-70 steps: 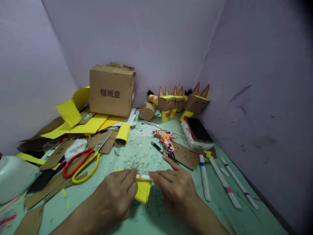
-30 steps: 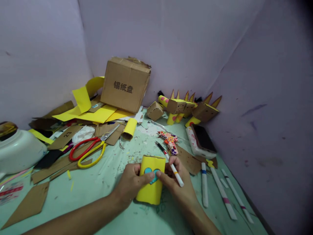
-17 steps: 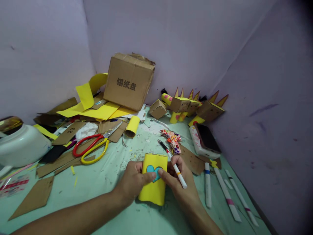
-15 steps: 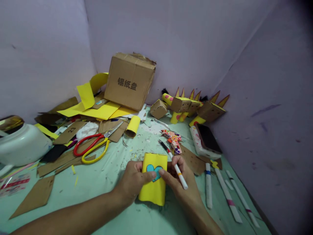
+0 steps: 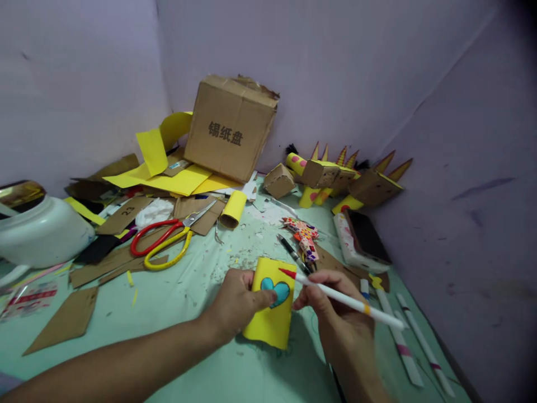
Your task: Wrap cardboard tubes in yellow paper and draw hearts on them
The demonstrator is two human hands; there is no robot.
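Observation:
My left hand (image 5: 235, 302) is closed on a yellow paper-covered piece (image 5: 266, 327) with a wavy lower edge. Its thumb lies over the left part of a blue heart (image 5: 282, 293) outlined in dark on the front. Between the thumb and fingers of my right hand (image 5: 339, 319) is a white marker (image 5: 352, 302) with an orange band. The marker's red tip points left, at the yellow piece above the heart; whether it touches cannot be told. A black pen (image 5: 292, 250) lies just beyond the piece, beside a patterned colourful item (image 5: 306, 238).
Red-and-yellow scissors (image 5: 168, 240), a yellow roll (image 5: 233, 211) and cardboard scraps (image 5: 67, 320) lie to the left. A cardboard box (image 5: 230, 129) leans at the back wall. Spotted yellow figures (image 5: 323, 176), a phone (image 5: 368, 238) and several white markers (image 5: 423, 336) are on the right.
My right hand has left the heart and swung the marker round, so its red tip now faces the yellow piece. The view has shifted slightly.

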